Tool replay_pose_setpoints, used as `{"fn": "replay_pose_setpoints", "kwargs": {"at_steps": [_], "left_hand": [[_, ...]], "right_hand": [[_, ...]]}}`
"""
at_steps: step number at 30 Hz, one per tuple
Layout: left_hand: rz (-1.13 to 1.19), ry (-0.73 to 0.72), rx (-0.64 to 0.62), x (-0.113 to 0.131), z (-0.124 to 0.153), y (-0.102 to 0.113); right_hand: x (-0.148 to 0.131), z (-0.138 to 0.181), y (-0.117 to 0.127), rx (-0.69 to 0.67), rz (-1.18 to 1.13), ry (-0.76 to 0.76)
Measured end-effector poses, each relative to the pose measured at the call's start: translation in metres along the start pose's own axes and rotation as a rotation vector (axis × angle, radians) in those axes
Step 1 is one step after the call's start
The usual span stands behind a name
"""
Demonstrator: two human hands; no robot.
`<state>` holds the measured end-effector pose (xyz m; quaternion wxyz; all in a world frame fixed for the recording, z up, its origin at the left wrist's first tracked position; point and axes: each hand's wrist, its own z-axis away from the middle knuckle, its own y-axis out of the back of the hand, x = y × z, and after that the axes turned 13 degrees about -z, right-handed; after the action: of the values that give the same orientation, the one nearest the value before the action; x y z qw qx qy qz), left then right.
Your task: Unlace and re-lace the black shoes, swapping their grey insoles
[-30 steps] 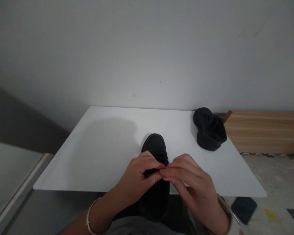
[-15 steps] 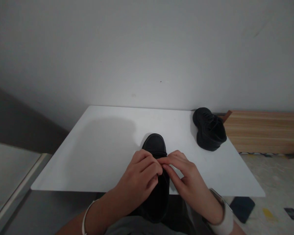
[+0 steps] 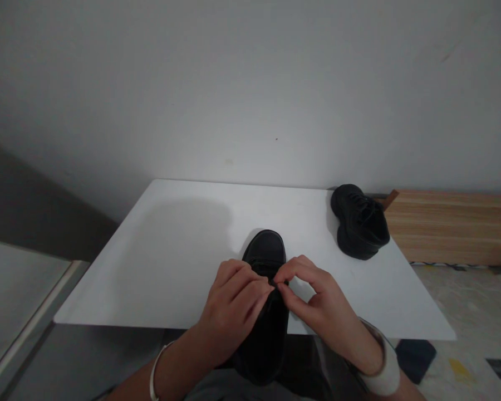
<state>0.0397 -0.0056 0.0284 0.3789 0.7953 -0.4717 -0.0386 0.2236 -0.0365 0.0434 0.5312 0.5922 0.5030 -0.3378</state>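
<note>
A black shoe [image 3: 265, 356] points away from me at the front edge of the white table, its toe resting over the tabletop and its heel towards my lap. My left hand [image 3: 236, 306] is closed over the lacing area, thumb and fingers pinching the dark shoelace [image 3: 272, 283]. From the other side my right hand [image 3: 317, 292] pinches the same lace between thumb and index finger, its tips almost touching the left ones. The lace is thin and mostly hidden by the fingers.
A second black laced shoe [image 3: 359, 221] stands at the table's back right. The white table [image 3: 183, 250] meets a grey wall [image 3: 250, 100]. To the right are a wooden board [image 3: 451, 225] and a patterned floor [image 3: 484, 312]; a dark object [image 3: 415, 359] lies below the table.
My left fingertips have drawn back slightly from the shoe's front, so more of its upper shows. My right index finger has curled into a tighter pinch against the thumb.
</note>
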Motion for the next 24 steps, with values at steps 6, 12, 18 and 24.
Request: {"fn": "replay_pose_setpoints", "kwargs": {"at_steps": [6,12,18,24], "left_hand": [[0.143,0.109,-0.014,-0.004,0.009,0.008],[0.24,0.411,-0.125,-0.01,0.022,0.012],[0.331,0.549,-0.26,-0.02,0.052,0.017],[0.493,0.628,-0.38,-0.004,0.066,0.004]], "right_hand": [[0.001,0.005,-0.01,0.068,0.133,0.048],[0.002,0.007,-0.004,0.1,0.123,0.048],[0.011,0.038,-0.005,0.075,0.084,-0.211],[0.022,0.04,-0.018,0.09,0.075,-0.31]]}}
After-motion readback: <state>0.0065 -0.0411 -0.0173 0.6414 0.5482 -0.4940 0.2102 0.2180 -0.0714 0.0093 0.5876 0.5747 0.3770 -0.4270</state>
